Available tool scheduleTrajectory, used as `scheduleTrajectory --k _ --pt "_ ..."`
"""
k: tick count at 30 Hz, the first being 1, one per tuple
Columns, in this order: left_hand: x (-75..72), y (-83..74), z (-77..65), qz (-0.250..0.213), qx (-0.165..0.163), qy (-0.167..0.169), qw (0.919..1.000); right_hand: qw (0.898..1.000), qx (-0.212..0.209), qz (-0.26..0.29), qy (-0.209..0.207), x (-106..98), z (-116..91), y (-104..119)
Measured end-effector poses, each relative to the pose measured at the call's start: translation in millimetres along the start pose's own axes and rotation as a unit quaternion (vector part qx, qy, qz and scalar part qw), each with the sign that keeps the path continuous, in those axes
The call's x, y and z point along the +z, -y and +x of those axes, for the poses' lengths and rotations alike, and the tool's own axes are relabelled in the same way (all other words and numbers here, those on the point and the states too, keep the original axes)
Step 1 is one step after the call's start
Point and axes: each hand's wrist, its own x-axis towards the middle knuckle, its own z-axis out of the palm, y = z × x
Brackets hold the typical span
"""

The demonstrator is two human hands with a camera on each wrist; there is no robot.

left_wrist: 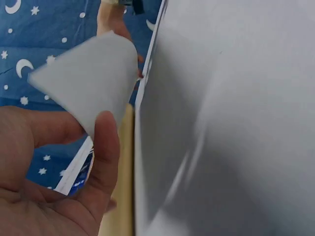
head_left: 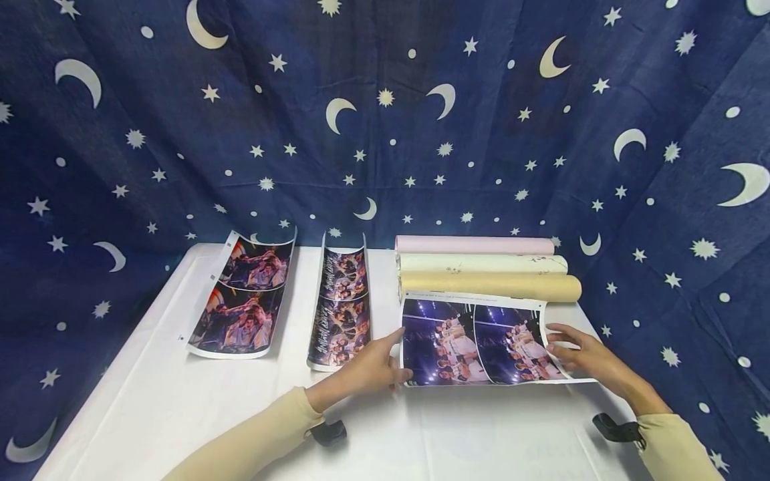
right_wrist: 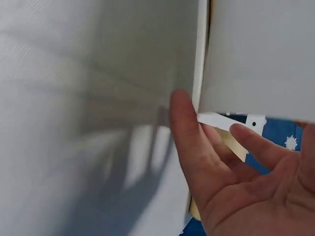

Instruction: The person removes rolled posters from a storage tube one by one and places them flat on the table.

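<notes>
A sheet printed with two stage photos of a group is held tilted above the table in the head view. At its lower left edge, my left hand pinches the paper between thumb and fingers. The left wrist view shows the sheet's white back curling up beside that thumb. My right hand holds the opposite edge, fingers around the margin. In the right wrist view the paper's white edge lies between the right hand's fingers.
Three rolls of paper, pink, floral cream and yellow, lie behind the held sheet. Two more curled photo sheets, one narrow and one wider, lie left on the white tablecloth. A starry blue curtain surrounds the table.
</notes>
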Motion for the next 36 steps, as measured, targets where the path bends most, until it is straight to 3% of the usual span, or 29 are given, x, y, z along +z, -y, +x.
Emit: scheduleTrajectory --k 6,11,16,24,31,36 --pt "18.5 4.8 1.0 0.0 -0.012 -0.003 0.9999 1.0 0.005 0.019 0.012 -2.0 -0.8 -4.5" --pt "29.0 9.1 1.4 -0.032 -0.03 0.004 0.999 1.0 0.023 0.013 0.014 -1.1 1.6 -6.9" --pt "33.2 10.7 4.3 -0.045 -0.047 -0.001 0.9979 1.0 0.022 0.008 0.01 -1.9 5.4 -8.8" --pt "35.9 15.0 12.0 -0.049 -0.039 -0.017 0.9979 1.0 0.004 0.008 0.002 -2.3 12.3 -11.2" --pt "30.6 11.7 5.3 0.014 -0.043 -0.027 0.9986 0.999 -0.012 0.03 -0.005 -0.3 15.1 -9.4" --pt "26.0 6.8 -4.2 0.034 -0.024 -0.039 0.9984 1.0 -0.016 -0.001 -0.018 -1.7 11.5 -3.6"
